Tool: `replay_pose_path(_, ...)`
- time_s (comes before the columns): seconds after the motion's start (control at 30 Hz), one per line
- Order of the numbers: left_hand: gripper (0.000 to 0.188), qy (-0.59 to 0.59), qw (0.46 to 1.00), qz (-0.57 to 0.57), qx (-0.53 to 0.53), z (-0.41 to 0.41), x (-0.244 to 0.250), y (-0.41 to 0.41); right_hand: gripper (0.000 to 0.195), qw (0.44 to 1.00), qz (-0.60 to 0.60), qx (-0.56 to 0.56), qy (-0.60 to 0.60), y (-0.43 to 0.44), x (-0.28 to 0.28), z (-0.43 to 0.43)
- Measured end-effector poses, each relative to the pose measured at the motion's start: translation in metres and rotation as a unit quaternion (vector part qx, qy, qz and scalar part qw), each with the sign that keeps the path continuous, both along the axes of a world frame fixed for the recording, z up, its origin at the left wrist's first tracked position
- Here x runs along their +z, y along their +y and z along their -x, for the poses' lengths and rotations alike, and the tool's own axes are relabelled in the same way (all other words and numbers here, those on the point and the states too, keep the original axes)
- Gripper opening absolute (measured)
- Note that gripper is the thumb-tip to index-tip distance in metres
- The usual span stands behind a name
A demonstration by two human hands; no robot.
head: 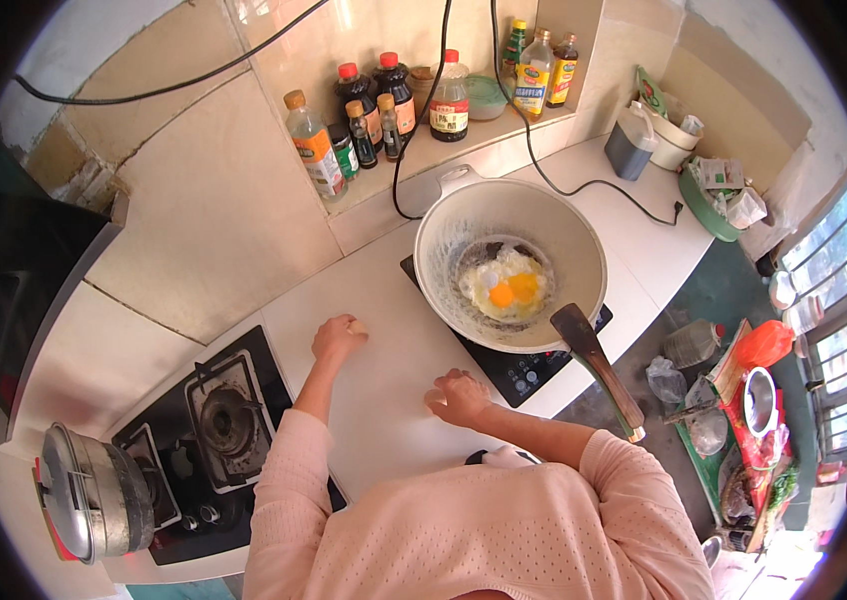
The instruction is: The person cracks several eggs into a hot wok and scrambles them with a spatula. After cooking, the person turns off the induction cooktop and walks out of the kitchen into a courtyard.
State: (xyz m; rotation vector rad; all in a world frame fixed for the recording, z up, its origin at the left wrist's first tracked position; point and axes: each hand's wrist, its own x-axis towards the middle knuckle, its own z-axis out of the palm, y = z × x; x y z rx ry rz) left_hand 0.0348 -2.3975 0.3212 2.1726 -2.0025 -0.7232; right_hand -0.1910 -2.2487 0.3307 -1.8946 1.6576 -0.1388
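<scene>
My left hand [339, 337] is over the white countertop [386, 360], its fingers closed around a small pale piece that looks like eggshell [358, 327]. My right hand [465, 397] is lower and nearer my body, in front of the induction cooker [525, 381]. A second pale, rounded shell piece [435, 398] sits at its fingers. On the cooker stands a deep, light-grey wok [573, 232]. Two eggs with orange yolks [502, 292] lie in its bottom, their whites partly turned opaque. A dark wooden spatula [600, 367] rests across the wok's near right rim.
At left is a black gas hob [225, 420] with a lidded metal pot [93, 495]. Sauce bottles [450, 97] line the wall ledge. A black cable [596, 182] crosses the counter beyond the wok. A green basin [712, 206] holds packets at the far right.
</scene>
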Motion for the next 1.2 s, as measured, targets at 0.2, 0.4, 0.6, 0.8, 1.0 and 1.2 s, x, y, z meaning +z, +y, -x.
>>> replay_pose_path(0.2,0.041,0.552,0.813,-0.158,0.096,0.016,0.056,0.065,0.046,0.922,0.259,-0.001,-0.288,-0.004,0.047,-0.015)
replay_pose_path(0.4,0.042,0.607,0.785,-0.124,0.013,0.057,0.11,0.093,0.048,0.856,0.18,-0.065,-0.48,-0.019,0.088,-0.008)
replay_pose_path(0.6,0.046,0.622,0.777,-0.091,-0.036,0.107,0.142,0.083,0.043,0.816,0.175,-0.124,-0.536,-0.034,0.109,0.028)
replay_pose_path(0.8,0.058,0.729,0.638,-0.239,0.056,0.143,0.145,0.057,0.047,0.777,0.132,-0.132,-0.601,-0.038,0.157,0.086)
replay_pose_path(1.0,0.061,0.767,0.597,-0.221,0.083,0.182,0.161,0.037,0.053,0.794,0.536,-0.078,-0.277,-0.036,0.224,0.111)
replay_pose_path(1.2,0.055,0.801,0.557,-0.221,0.022,0.232,0.137,0.013,0.048,0.83,0.535,-0.04,-0.152,-0.053,0.166,0.106)
